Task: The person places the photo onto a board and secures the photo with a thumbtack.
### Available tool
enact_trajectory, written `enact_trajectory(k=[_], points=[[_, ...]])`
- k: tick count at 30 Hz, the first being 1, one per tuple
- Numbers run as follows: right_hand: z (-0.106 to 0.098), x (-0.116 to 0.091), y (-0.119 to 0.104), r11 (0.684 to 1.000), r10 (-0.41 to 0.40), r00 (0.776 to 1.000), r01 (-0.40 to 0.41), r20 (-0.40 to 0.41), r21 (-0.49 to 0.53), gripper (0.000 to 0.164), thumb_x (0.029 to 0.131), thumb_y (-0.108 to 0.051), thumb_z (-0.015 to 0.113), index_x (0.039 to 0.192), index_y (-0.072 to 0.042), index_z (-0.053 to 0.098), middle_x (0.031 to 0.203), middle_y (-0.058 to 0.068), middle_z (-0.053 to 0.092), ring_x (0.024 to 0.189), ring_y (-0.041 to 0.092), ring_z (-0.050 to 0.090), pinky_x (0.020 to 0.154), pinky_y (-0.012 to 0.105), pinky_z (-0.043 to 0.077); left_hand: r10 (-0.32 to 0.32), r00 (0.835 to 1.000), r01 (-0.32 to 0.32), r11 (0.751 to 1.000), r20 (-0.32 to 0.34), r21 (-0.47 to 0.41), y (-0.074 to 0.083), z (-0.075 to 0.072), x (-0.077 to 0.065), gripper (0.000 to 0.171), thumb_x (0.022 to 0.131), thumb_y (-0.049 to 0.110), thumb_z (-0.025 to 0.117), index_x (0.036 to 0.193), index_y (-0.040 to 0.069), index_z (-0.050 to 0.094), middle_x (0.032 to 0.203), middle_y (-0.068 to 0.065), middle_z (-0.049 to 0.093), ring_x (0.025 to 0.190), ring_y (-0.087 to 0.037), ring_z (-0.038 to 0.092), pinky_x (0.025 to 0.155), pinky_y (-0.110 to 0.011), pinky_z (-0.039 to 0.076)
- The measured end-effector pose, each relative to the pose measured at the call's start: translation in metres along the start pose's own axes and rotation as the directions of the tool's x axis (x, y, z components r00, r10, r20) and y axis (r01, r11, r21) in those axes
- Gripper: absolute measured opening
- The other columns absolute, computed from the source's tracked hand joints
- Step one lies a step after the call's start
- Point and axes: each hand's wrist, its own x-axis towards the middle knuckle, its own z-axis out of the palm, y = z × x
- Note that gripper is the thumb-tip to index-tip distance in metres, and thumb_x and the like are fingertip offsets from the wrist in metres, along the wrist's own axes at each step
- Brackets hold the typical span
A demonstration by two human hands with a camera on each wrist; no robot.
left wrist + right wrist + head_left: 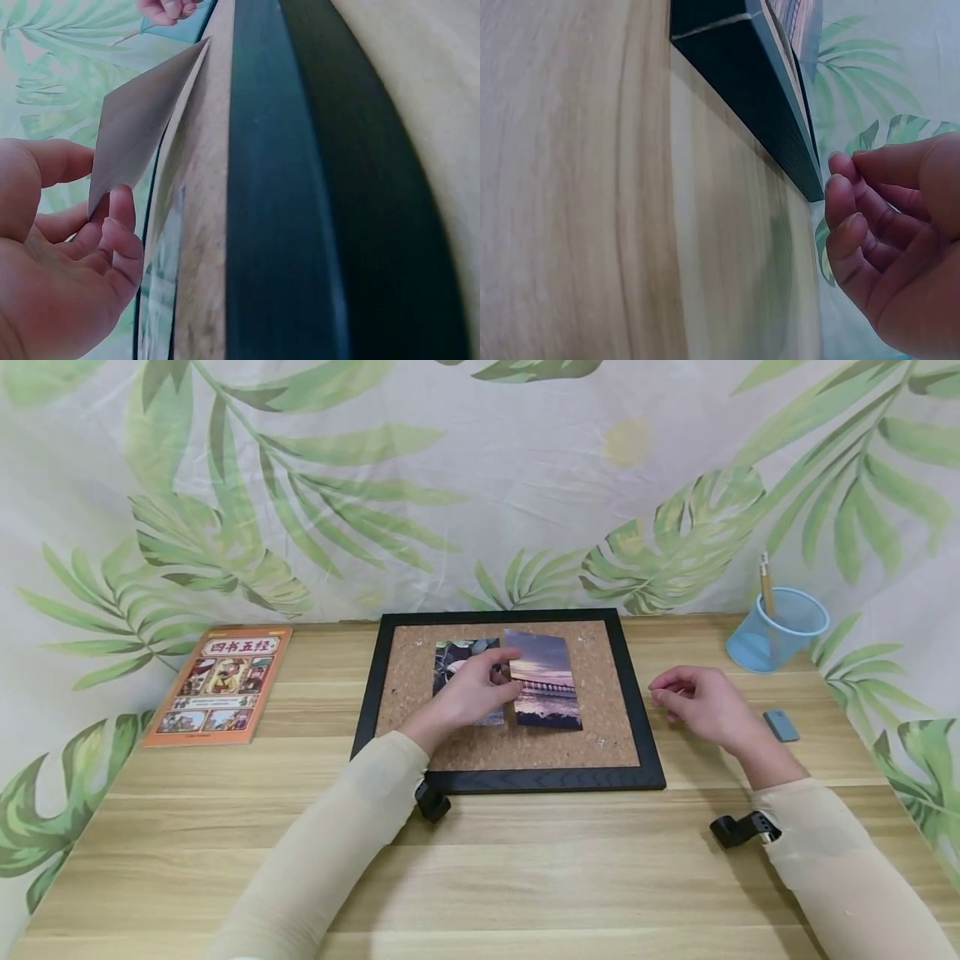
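From afar I saw the left hand (472, 689) pinching the purple photo (547, 681) by its left edge, tilted above the cork (408, 718). I judged that too tight a pinch could crease the thin, smooth card, and a low sweep could shift the other photo (453, 653), part-hidden behind that hand. The right hand (697, 703) had fingertips together, nothing visible between. The cork looked speckled; its black frame (517, 780), rectangular.

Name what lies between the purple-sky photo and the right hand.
From photo to right hand, the head view shows bare cork, the black frame, then a sliver of tabletop.
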Motion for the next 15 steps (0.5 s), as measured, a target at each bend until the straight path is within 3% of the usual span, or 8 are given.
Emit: enact_trajectory(k=[6,13,15], points=[[0.004,0.005,-0.002,1.0,-0.006,1.0,0.006,0.005,0.007,0.023,0.11,-0.014,0.063,0.122,0.004,0.072,0.105,0.021,0.077,0.078,0.017,0.069,0.068,0.025,0.056,0.013,0.999,-0.017,0.992,0.033,0.122,-0.002,0.007,0.012,0.061,0.106,0.02,0.063,0.163,0.004,0.045,0.153,-0.018,0.057,0.119,-0.026,0.063,0.097,-0.041,0.054],[0.008,0.014,-0.012,0.999,-0.024,1.0,0.024,0.011,0.028,0.022,0.11,-0.011,0.061,0.121,0.004,0.072,0.105,0.021,0.077,0.079,0.019,0.069,0.067,0.025,0.056,0.03,0.994,-0.058,0.959,0.105,0.277,-0.001,0.01,0.021,0.063,0.108,0.02,0.059,0.164,-0.002,0.04,0.148,-0.02,0.057,0.115,-0.029,0.062,0.1,-0.045,0.052],[0.009,0.017,-0.016,0.999,-0.028,1.0,0.027,0.015,0.036,0.022,0.11,-0.011,0.061,0.121,0.005,0.071,0.106,0.022,0.077,0.079,0.019,0.069,0.068,0.026,0.057,0.022,0.993,-0.058,0.949,0.12,0.309,0.001,0.011,0.023,0.064,0.108,0.022,0.06,0.164,-0.002,0.039,0.153,-0.021,0.055,0.124,-0.03,0.061,0.107,-0.046,0.052]])
